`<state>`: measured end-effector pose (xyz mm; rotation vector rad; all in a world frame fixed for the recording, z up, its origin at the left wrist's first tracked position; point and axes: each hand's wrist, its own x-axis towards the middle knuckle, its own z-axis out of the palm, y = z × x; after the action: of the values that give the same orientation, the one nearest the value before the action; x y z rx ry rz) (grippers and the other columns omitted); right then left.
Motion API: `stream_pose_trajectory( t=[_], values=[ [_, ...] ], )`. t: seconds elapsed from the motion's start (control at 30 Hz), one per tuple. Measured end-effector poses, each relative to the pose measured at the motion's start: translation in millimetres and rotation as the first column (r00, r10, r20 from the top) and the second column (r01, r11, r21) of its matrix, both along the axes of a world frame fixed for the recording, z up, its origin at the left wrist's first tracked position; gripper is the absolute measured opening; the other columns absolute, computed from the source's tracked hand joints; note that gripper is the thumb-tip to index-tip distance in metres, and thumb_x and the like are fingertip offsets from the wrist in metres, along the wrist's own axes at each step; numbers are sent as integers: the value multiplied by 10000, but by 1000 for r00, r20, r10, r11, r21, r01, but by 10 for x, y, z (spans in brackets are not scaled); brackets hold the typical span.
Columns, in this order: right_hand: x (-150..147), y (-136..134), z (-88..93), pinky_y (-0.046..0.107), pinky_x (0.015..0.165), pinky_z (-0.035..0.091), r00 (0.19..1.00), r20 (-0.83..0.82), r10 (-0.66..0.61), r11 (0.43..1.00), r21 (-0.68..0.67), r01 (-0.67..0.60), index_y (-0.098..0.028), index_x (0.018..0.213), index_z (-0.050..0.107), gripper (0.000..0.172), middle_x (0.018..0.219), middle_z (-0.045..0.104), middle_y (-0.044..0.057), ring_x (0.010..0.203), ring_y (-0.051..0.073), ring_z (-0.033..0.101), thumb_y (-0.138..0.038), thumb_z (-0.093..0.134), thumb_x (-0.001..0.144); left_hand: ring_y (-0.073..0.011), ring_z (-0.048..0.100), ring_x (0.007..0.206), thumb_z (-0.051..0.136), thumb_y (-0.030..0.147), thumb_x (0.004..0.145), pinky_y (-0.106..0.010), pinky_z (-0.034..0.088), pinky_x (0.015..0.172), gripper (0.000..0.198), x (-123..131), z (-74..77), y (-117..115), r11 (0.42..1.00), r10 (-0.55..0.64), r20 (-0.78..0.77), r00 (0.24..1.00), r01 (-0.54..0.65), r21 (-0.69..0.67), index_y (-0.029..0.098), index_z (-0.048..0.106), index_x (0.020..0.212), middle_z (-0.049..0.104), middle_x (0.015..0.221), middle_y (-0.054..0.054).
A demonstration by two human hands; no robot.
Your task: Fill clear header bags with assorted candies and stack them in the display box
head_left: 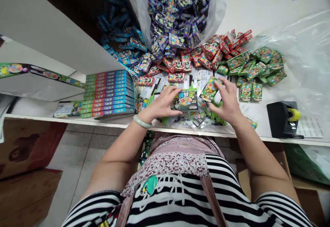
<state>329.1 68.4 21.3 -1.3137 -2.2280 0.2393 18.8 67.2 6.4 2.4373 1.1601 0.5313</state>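
My left hand (165, 104), with a pale bangle at its wrist, grips the left end of a flat black-and-green printed box (187, 100) near the table's front edge. Its thumb lies along the near side and its fingers along the far side. Just right of that, my right hand (228, 100) has its fingertips at the edge of a small green candy box (209, 89), which is tilted. Under and around both hands lie black-and-green printed packets (199, 117), partly hidden. Small red boxes (176, 77) lie just beyond my hands.
A clear bag of purple boxes (177, 17) stands at the back. Blue boxes (126, 53) spill out at left, beside a stack of multicoloured boxes (108, 93). Red boxes (211, 48) and green boxes (257, 65) are heaped rightward. A tape dispenser (283, 118) stands near the front edge.
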Motion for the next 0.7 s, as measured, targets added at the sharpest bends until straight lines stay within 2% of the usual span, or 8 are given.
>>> stream_pose_trajectory(
  t=[0.07, 0.17, 0.33, 0.43, 0.5, 0.6, 0.7],
  values=[
    [5, -9, 69, 609, 1140, 330, 989, 49, 137, 990, -47, -135, -255, 1517, 357, 783, 1507, 428, 166, 1375, 381, 411, -344, 641, 793, -371, 438, 1320, 804, 502, 725, -557, 378, 1141, 980, -51, -1, -37, 1000, 9, 3, 1000, -9, 22, 208, 324, 1527, 445, 1406, -173],
    [37, -47, 150, 598, 1121, 364, 940, 79, 332, 939, -121, -322, -255, 1509, 371, 763, 1494, 453, 163, 1355, 368, 435, -293, 632, 793, -375, 441, 1309, 803, 493, 728, -564, 371, 1137, 995, -102, -36, -65, 998, 16, -4, 1000, -16, 55, 210, 303, 1540, 445, 1403, -177],
    [80, -86, 176, 581, 1109, 394, 859, 76, 506, 843, -255, -474, -250, 1469, 443, 716, 1489, 469, 156, 1365, 344, 445, -274, 635, 780, -375, 454, 1287, 774, 516, 748, -565, 382, 1125, 972, -80, -63, -99, 994, -56, -33, 998, 59, 93, 198, 313, 1542, 460, 1386, -182],
    [146, -35, 200, 586, 1124, 377, 864, 37, 502, 835, -283, -472, -266, 1490, 435, 727, 1497, 464, 145, 1379, 346, 436, -297, 624, 789, -374, 459, 1300, 776, 529, 747, -561, 386, 1130, 958, -82, -53, -127, 997, -69, 4, 998, 69, 33, 204, 341, 1535, 464, 1399, -183],
    [203, 13, 256, 594, 1129, 365, 910, 16, 415, 888, -228, -400, -292, 1513, 407, 740, 1502, 457, 134, 1375, 356, 437, -345, 622, 807, -373, 459, 1316, 781, 539, 742, -554, 391, 1135, 957, -110, -45, -148, 999, -50, 46, 998, 50, -11, 213, 351, 1532, 457, 1416, -182],
    [222, 40, 366, 622, 1132, 338, 974, 30, 226, 968, -114, -221, -327, 1534, 367, 778, 1526, 427, 120, 1385, 390, 413, -415, 644, 812, -367, 457, 1332, 789, 534, 737, -549, 391, 1142, 972, -152, -43, -176, 999, 4, 88, 996, -1, -37, 231, 333, 1540, 445, 1427, -173],
    [113, -15, 415, 633, 1130, 332, 975, 85, 205, 976, -93, -197, -326, 1545, 337, 810, 1541, 409, 118, 1390, 405, 398, -407, 658, 805, -361, 466, 1327, 797, 539, 729, -548, 393, 1143, 996, -151, -57, -187, 999, 31, 89, 996, -28, -28, 244, 314, 1548, 447, 1417, -163]
  ],
)
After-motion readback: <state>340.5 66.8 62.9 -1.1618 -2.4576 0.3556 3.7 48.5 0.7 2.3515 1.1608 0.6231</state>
